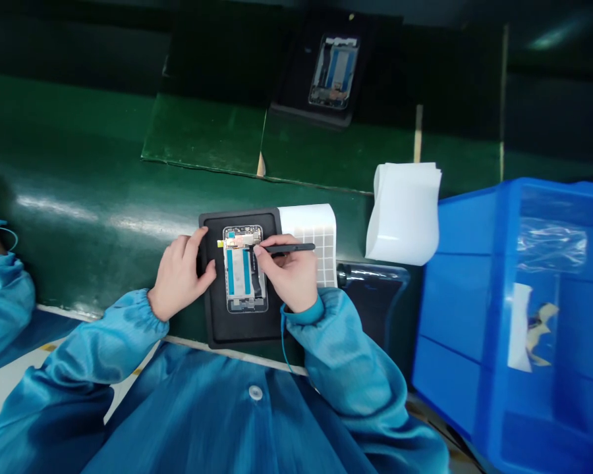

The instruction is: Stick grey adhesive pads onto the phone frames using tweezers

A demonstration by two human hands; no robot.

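An opened phone frame [244, 268] with blue strips inside lies in a black holder tray [237, 329] at the near edge of a green bench. My left hand [180, 276] rests on the tray's left side, fingers curled, thumb against the phone's left edge. My right hand [289, 273] pinches a thin black tool [291, 248], whose tip touches the upper part of the phone.
A white gridded sheet [316, 240] lies right of the tray, with a stack of white sheets [405, 210] and a blue plastic bin [514, 309] beyond. A second phone frame [333, 71] in a black tray sits farther back. Another person's blue sleeve [2, 296] is at the left.
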